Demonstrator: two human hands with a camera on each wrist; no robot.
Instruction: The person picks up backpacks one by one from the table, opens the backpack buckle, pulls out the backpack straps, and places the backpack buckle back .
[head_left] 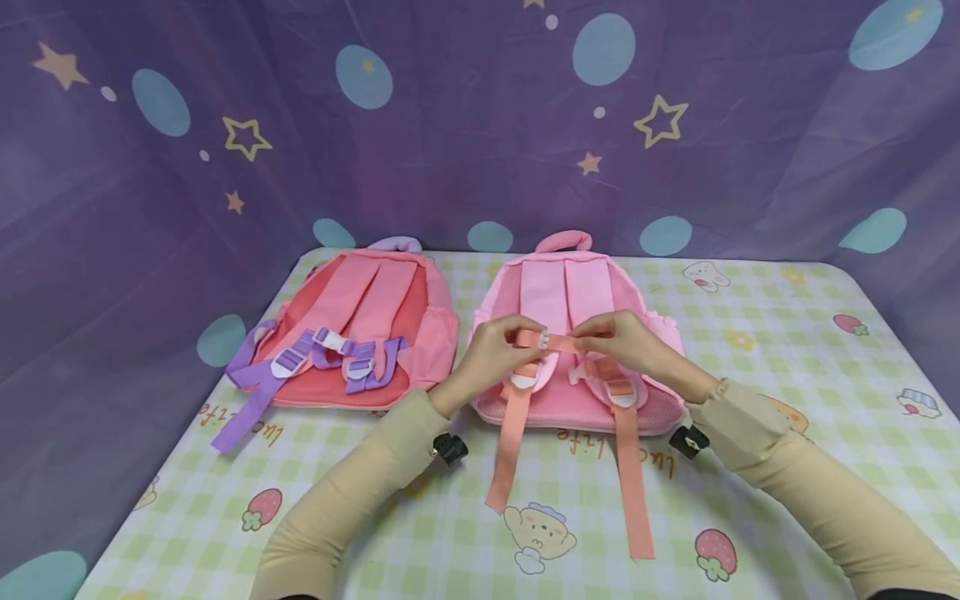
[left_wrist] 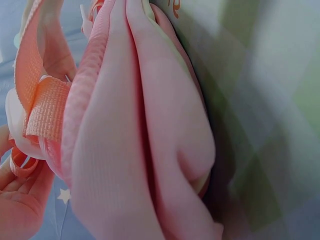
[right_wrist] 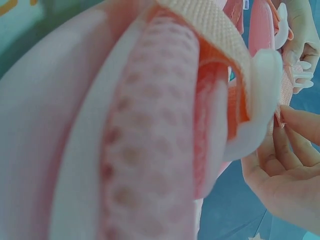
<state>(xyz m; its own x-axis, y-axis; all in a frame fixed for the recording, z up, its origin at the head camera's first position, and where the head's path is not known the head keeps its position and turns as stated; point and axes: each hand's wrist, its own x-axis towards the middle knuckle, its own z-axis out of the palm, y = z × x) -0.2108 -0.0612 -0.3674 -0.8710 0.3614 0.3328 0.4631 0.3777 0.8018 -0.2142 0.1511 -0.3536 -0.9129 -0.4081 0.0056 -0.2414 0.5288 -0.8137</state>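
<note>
A pink backpack (head_left: 510,283) lies with its shoulder straps facing up. Over its middle, my left hand (head_left: 495,348) grips an orange webbing strap (head_left: 561,343) beside a white pronged buckle piece (head_left: 543,339). My right hand (head_left: 630,340) pinches the same strap a short way to the right, and the stretch between the hands is taut. In the right wrist view, the prongs (right_wrist: 302,75) stick out by the left hand, while the right hand (right_wrist: 287,175) holds the webbing between thumb and fingertips. Another white buckle piece (head_left: 577,373) hangs below the right hand.
To the left lies a coral backpack (head_left: 330,292) with purple straps (head_left: 255,412) and a white buckle (head_left: 330,339). Two loose orange strap ends (head_left: 633,492) trail toward the front over the checked tablecloth (head_left: 420,533). A purple patterned curtain (head_left: 480,150) hangs behind the table.
</note>
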